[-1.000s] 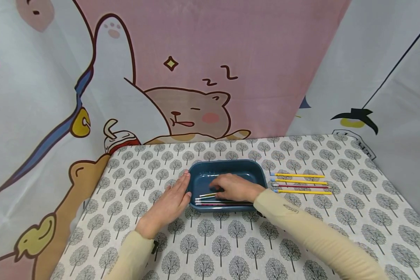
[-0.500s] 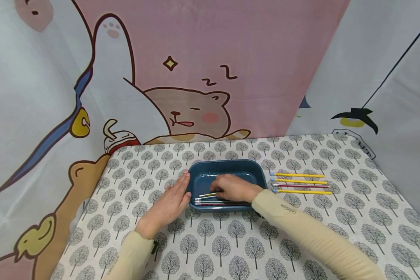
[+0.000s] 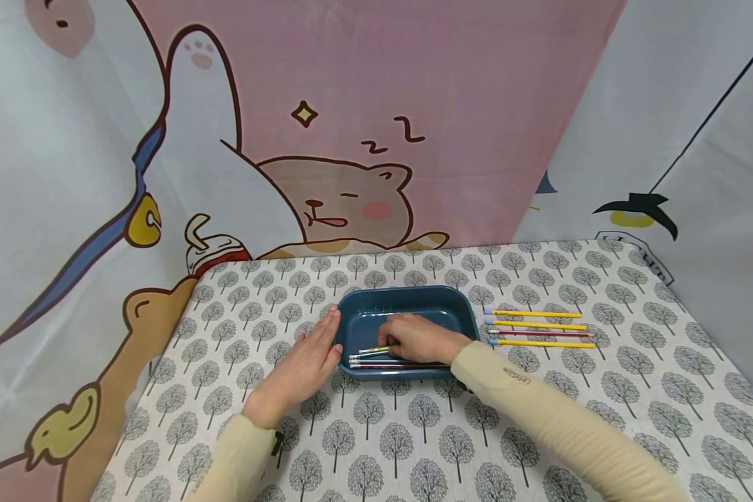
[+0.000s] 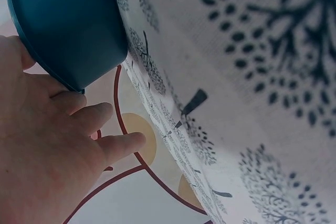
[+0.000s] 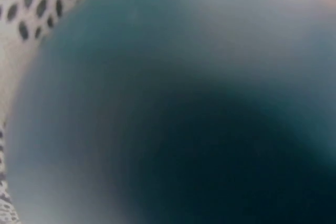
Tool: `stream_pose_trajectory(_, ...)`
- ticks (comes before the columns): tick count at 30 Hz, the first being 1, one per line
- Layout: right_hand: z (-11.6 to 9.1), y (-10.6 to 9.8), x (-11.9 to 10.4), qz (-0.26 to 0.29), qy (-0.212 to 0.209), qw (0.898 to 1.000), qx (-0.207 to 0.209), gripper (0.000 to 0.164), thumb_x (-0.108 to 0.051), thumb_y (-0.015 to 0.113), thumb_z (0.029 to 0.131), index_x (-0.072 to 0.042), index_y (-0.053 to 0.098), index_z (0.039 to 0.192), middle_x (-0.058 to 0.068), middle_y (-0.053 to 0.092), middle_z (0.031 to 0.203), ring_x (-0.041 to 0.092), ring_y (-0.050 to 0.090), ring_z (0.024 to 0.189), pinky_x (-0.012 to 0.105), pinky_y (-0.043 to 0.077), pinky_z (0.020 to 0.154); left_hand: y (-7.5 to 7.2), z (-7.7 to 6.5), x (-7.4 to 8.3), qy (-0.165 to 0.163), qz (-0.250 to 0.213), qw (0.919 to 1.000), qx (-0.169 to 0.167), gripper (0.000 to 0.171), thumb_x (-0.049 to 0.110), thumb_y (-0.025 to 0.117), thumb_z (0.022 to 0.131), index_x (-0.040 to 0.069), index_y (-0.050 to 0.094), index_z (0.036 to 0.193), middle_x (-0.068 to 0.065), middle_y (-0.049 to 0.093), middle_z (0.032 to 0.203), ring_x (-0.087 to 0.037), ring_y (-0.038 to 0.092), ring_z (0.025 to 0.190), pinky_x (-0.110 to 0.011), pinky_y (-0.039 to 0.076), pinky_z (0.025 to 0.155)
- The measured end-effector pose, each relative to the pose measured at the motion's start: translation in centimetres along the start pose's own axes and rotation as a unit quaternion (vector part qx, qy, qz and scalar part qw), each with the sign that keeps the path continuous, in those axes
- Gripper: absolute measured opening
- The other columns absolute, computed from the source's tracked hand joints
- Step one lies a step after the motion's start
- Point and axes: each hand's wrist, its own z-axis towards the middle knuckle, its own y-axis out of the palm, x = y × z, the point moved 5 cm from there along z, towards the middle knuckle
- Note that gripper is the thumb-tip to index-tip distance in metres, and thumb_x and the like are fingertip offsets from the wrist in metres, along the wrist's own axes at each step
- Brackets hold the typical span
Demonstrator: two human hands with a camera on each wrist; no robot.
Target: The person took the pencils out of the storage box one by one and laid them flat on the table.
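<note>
A dark blue rectangular dish [image 3: 408, 296] stands on the table with several pencils [image 3: 367, 364] lying along its near side. My left hand [image 3: 307, 362] rests against the dish's left end, fingers extended. In the left wrist view those fingers touch the outer wall of the dish [image 4: 68, 30]. My right hand [image 3: 423, 338] reaches inside, its thumb and fingertips pinching a pencil [image 3: 371, 351] whose eraser end sticks out to the left. The rest of that pencil is hidden under the hand. The right wrist view shows only a blurred blue surface [image 5: 157, 103] and some cloth.
To the right of the dish, three yellow pencils [image 3: 539, 325] and one dark red pencil [image 3: 542, 334] lie roughly parallel. A tree-patterned cloth [image 3: 395, 446] covers the table. Behind it hangs a cartoon-printed curtain [image 3: 477, 125].
My right thumb and fingers have drawn together onto a pencil in the dish, and its eraser end has shifted slightly. My left hand keeps its place on the dish.
</note>
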Motion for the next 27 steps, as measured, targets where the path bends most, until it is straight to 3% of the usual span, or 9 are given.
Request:
stream_pose_trajectory(13, -0.4, -0.3, 0.3, 0.01, 0.009, 1.0, 0.011, 0.009, -0.006, 0.073, 0.095, -0.014, 0.074, 0.099, -0.005, 0.062, 0.091, 0.011, 0.055, 0.082, 0.03, 0.052, 0.075, 0.0, 0.0, 0.1, -0.004, -0.005, 1.0, -0.004, 0.063, 0.03, 0.04, 0.113, 0.006, 0.015, 0.165, -0.011, 0.012, 0.172, -0.035, 0.024, 0.155, -0.068, 0.026, 0.118)
stream_pose_trajectory(19, -0.8, -1.4, 0.2, 0.038, 0.023, 0.999, 0.027, 0.007, -0.008, 0.072, 0.097, -0.015, 0.074, 0.099, -0.006, 0.059, 0.09, 0.012, 0.052, 0.08, 0.03, 0.049, 0.072, 0.1, 0.0, 0.0, -0.006, -0.004, 1.0, 0.004, 0.063, 0.03, 0.04, 0.112, 0.006, 0.017, 0.166, -0.012, 0.015, 0.172, -0.035, 0.026, 0.154, -0.068, 0.027, 0.118)
stream_pose_trajectory(27, -1.8, -3.1, -0.4, 0.048, 0.035, 0.997, 0.049, 0.01, -0.012, 0.071, 0.1, -0.015, 0.075, 0.108, -0.007, 0.064, 0.102, 0.008, 0.058, 0.084, 0.029, 0.054, 0.075, 0.1, -0.1, 0.0, -0.012, 0.0, 0.9999, -0.001, 0.063, 0.031, 0.04, 0.113, 0.006, 0.016, 0.166, -0.01, 0.013, 0.172, -0.036, 0.026, 0.154, -0.066, 0.027, 0.119)
